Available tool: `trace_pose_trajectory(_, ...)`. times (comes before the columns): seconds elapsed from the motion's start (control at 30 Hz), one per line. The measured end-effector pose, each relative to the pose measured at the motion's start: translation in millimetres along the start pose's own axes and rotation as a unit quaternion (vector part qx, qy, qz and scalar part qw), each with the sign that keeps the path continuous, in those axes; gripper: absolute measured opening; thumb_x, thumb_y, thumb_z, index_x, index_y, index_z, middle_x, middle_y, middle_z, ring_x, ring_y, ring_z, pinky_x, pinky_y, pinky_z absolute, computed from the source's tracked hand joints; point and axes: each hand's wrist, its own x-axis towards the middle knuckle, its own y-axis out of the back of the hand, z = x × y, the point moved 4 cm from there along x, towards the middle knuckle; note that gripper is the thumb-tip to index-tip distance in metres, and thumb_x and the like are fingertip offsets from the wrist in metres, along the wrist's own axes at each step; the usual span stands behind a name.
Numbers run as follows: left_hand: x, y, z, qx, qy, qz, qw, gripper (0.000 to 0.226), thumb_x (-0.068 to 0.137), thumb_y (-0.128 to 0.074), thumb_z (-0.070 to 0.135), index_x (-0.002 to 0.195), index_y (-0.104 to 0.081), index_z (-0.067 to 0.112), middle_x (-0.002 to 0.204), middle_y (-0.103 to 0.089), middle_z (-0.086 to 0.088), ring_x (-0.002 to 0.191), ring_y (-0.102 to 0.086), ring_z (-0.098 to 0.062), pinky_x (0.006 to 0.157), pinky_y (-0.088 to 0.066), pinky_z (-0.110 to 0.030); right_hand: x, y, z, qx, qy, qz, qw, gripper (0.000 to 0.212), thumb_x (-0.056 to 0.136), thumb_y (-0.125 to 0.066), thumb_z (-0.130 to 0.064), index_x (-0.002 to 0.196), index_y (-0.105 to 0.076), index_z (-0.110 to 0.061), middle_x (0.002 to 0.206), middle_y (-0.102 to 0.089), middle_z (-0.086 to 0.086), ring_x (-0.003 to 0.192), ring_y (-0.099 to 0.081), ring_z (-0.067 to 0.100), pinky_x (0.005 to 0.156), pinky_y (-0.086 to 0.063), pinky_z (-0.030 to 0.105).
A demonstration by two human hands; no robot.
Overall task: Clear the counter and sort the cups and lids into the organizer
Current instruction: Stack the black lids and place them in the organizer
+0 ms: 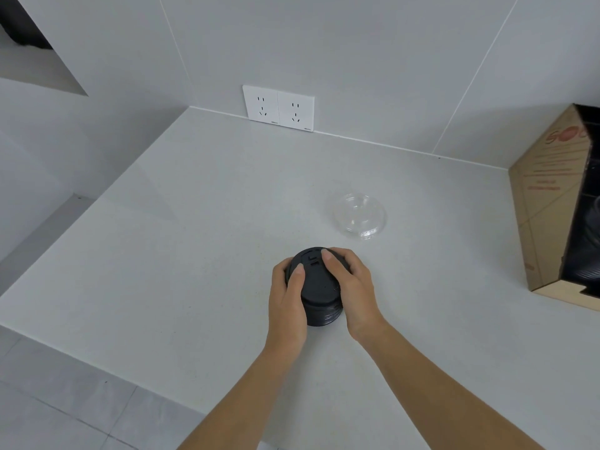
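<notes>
Both hands clasped round a stack of black lids (319,287) near the middle of the pale worktop (181,228), towards its near edge; left hand (287,298) wrapped on the left flank of the stack, thumb laid over the top rim, right hand (352,284) pressed against the right flank with fingers (328,259) curled over the top lid. Fingers of both hands closed on the stack, which looks to stand on the worktop. Farther off and to the right, apart from the hands, a low stack of clear lids (360,216) lying flat on the worktop. At the far right edge, a brown cardboard organizer (545,203) standing on the worktop, its open face dark, with black items partly visible inside, too cropped to identify. On the tiled wall (357,53) behind, just above the worktop's far edge, a white double socket (278,108). At lower left, grey floor tiles (65,410) below the worktop's near edge
</notes>
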Motion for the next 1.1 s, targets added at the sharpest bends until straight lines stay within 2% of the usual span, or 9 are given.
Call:
trace_pose_trajectory(0.1,-0.6,0.4,-5.5,-0.017,-0.014,0.005,1.000,0.016,0.097,-0.044,0.014,0.109,-0.053,0.015,0.104,-0.060,0.002,0.081,-0.060,0.007,0.068,-0.048,-0.010,-1.9,-0.6,5.5,-0.009,0.009,0.001,1.000,0.009,0.089,-0.060,-0.021,0.096,-0.066,-0.019,0.094,-0.069,-0.003,0.087,-0.065,0.010,0.076,-0.053,0.026)
trace_pose_trajectory(0.23,1.5,-0.2,-8.2,-0.011,-0.033,0.003,0.999,0.010,0.092,-0.048,0.022,0.101,-0.054,0.022,0.099,-0.060,0.004,0.083,-0.060,0.002,0.069,-0.049,-0.013,-2.8,-1.1,6.2,-0.002,0.018,0.007,1.000,0.008,0.090,-0.059,-0.019,0.094,-0.065,-0.020,0.093,-0.068,-0.004,0.085,-0.064,0.008,0.072,-0.052,0.022)
trace_pose_trajectory(0.3,0.8,-1.8,-8.6,-0.009,-0.034,0.017,0.999,0.009,0.091,-0.050,0.024,0.099,-0.054,0.025,0.099,-0.061,0.004,0.089,-0.060,-0.005,0.070,-0.050,-0.015,-4.5,-1.8,7.0,0.015,0.021,0.024,0.999,0.008,0.090,-0.058,-0.017,0.093,-0.065,-0.018,0.093,-0.069,-0.001,0.084,-0.065,0.011,0.069,-0.052,0.021)
trace_pose_trajectory(0.4,-1.2,-2.8,-7.7,-0.002,-0.048,0.053,0.997,0.019,0.079,-0.054,0.033,0.097,-0.056,0.029,0.100,-0.063,0.007,0.094,-0.061,-0.011,0.077,-0.052,-0.024,-7.2,-2.3,9.4,0.050,0.022,0.044,0.997,0.011,0.089,-0.060,-0.016,0.096,-0.066,-0.011,0.095,-0.069,0.006,0.087,-0.065,0.016,0.070,-0.053,0.023)
trace_pose_trajectory(0.47,-0.2,-2.9,-5.0,0.003,-0.062,0.059,0.996,0.023,0.076,-0.058,0.033,0.098,-0.058,0.027,0.100,-0.064,0.007,0.095,-0.062,-0.011,0.082,-0.052,-0.028,-8.9,-2.7,10.5,0.072,0.023,0.049,0.996,0.015,0.087,-0.061,-0.017,0.098,-0.066,-0.008,0.096,-0.069,0.008,0.088,-0.065,0.019,0.072,-0.053,0.026)
trace_pose_trajectory(0.57,3.2,-2.1,-0.2,0.001,-0.071,0.055,0.996,0.024,0.074,-0.060,0.029,0.097,-0.060,0.025,0.098,-0.065,0.007,0.091,-0.063,-0.008,0.080,-0.052,-0.025,-10.5,-4.0,8.6,0.090,0.029,0.054,0.994,0.016,0.085,-0.064,-0.018,0.097,-0.066,-0.008,0.093,-0.070,0.006,0.087,-0.066,0.018,0.072,-0.053,0.026)
trace_pose_trajectory(0.7,6.6,-1.9,3.4,-0.007,-0.073,0.044,0.996,0.022,0.074,-0.058,0.028,0.096,-0.060,0.024,0.096,-0.066,0.007,0.089,-0.063,-0.008,0.077,-0.052,-0.023,-10.3,-7.6,1.8,0.073,0.053,0.051,0.995,0.028,0.074,-0.063,-0.027,0.097,-0.065,-0.011,0.092,-0.070,0.003,0.085,-0.066,0.014,0.072,-0.053,0.024)
trace_pose_trajectory(0.83,7.1,0.0,1.3,-0.029,-0.062,0.037,0.997,0.021,0.074,-0.057,0.027,0.095,-0.060,0.024,0.096,-0.066,0.005,0.086,-0.063,-0.007,0.071,-0.051,-0.018,-11.4,-8.3,1.7,0.047,0.063,0.051,0.996,0.030,0.073,-0.063,-0.027,0.098,-0.065,-0.011,0.094,-0.069,0.004,0.085,-0.066,0.011,0.070,-0.052,0.022)
trace_pose_trajectory(1.1,8.1,-2.5,7.2,-0.028,-0.098,0.019,0.995,0.025,0.071,-0.061,0.032,0.095,-0.060,0.024,0.095,-0.065,0.007,0.086,-0.063,-0.004,0.072,-0.051,-0.018,-12.3,-6.8,-2.5,0.053,0.092,0.060,0.993,0.032,0.074,-0.063,-0.025,0.101,-0.064,-0.008,0.097,-0.069,0.007,0.089,-0.066,0.016,0.073,-0.054,0.025)
